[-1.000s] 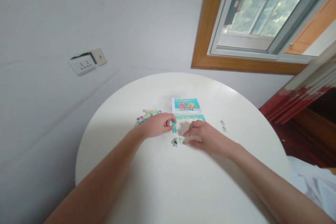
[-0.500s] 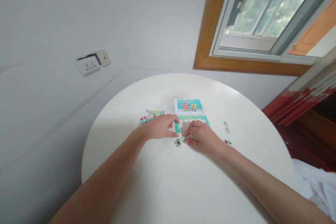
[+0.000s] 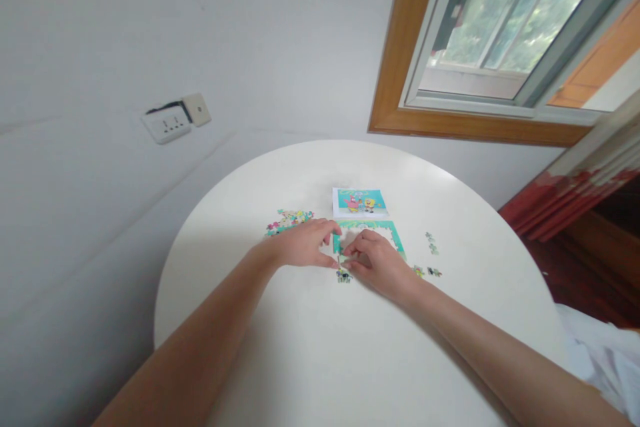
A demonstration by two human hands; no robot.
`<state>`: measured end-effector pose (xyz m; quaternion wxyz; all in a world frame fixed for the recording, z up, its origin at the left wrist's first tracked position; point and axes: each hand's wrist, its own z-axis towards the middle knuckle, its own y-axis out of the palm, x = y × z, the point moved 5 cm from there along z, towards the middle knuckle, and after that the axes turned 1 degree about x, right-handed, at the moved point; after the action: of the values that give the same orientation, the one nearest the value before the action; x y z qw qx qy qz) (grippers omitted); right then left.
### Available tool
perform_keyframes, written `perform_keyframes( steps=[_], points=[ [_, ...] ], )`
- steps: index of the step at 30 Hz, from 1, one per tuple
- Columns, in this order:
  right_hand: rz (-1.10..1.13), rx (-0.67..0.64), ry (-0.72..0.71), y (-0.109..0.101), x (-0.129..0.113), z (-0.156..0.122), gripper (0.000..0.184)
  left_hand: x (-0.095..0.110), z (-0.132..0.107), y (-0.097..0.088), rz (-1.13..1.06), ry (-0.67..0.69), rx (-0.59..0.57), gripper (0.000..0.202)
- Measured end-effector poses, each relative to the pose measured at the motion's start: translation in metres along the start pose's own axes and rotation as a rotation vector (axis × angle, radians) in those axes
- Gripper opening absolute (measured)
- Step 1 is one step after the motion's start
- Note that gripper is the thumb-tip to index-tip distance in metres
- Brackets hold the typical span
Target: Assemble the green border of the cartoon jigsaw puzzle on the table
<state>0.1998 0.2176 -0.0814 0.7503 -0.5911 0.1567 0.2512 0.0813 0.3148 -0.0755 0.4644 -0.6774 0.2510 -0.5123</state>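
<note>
On the round white table lies a partly built puzzle frame with a teal border. Behind it lies a small cartoon reference picture. My left hand rests at the frame's left edge, thumb and fingers pinched on the teal edge strip. My right hand meets it from the right, fingertips pinched on a small piece against that same edge. A few loose pieces lie just below the fingertips.
A pile of colourful loose pieces lies left of my left hand. A few more scattered pieces lie to the right. A wall socket is on the white wall; a wood-framed window and red curtain are at the right.
My right hand has moved up and left until its fingertips met my left hand at the frame's left edge. The view has shifted slightly.
</note>
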Motion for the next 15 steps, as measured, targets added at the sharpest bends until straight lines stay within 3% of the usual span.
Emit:
perform_keyframes(
  steps=[5, 15],
  points=[
    [-0.005, 0.039, -0.045, 0.0038, -0.0014, 0.0023, 0.013, -0.0025, 0.0026, 0.0002, 0.000, 0.010, 0.041, 0.027],
    [-0.061, 0.045, -0.067, 0.0089, -0.0034, 0.0025, 0.013, 0.0002, 0.0043, 0.0006, 0.020, -0.020, 0.074, 0.027]
  ],
)
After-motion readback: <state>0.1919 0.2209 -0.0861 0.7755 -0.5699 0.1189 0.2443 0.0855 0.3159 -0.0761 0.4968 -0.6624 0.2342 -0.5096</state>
